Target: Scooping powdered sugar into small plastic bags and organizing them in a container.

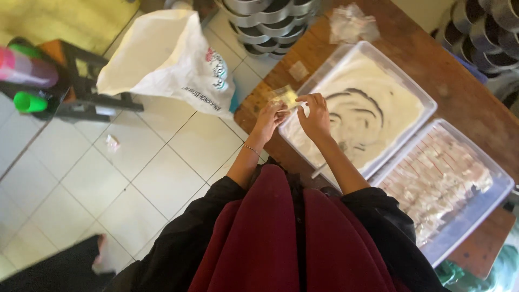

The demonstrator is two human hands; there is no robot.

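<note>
Wrapping step, I judge: left hand [268, 120] and right hand [315, 114] both pinch-grip a small yellowish piece in clear wrapper [285, 97] over the tabletop [465, 92] edge, at 9 o'clock of the white-powder tray [427, 103]; next needs a tight fold.

floor: white tiles [162, 162] | furniture: brown wooden table [465, 97], dark stool [92, 97] | light: daylight
</note>
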